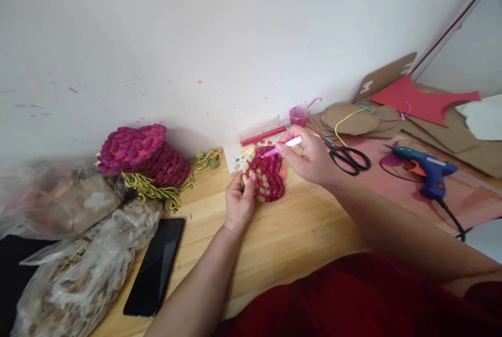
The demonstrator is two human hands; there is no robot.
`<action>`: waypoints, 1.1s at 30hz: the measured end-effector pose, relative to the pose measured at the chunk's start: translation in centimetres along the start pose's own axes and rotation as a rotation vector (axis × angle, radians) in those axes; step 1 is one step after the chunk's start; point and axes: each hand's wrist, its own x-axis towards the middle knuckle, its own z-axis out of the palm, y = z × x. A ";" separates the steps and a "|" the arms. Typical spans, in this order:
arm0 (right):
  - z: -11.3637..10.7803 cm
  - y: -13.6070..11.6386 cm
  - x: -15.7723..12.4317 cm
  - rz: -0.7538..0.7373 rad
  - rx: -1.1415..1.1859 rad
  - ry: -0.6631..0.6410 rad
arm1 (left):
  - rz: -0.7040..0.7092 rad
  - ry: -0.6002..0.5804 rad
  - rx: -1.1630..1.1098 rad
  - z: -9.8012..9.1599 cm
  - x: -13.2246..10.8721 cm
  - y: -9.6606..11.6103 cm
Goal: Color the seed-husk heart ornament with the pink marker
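Observation:
My left hand (pixel 240 198) grips the left edge of a small round craft piece (pixel 269 180) covered in shells, most of them painted red and some bare. My right hand (pixel 309 157) pinches a thin white-handled brush (pixel 283 146) with a pink tip that touches the top of the piece. Both hands hover just above the wooden table (pixel 298 232).
A stack of painted magenta shell discs (pixel 143 155) with yellow cord lies at the left. Plastic bags of shells (pixel 78 258) and a black phone (pixel 156 265) sit near the front left. Scissors (pixel 347 157), a blue glue gun (pixel 427 170), a pink cup (pixel 299 115) and cardboard cutouts (pixel 361 117) lie at the right.

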 end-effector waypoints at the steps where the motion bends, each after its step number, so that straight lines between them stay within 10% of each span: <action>1: 0.0 0.0 0.0 0.000 0.014 -0.001 | -0.011 0.004 -0.010 0.0 0.0 0.0; 33: 1.1 0.2 -0.6 -0.093 -0.044 -0.011 | -0.242 0.014 -0.442 0.8 0.3 0.7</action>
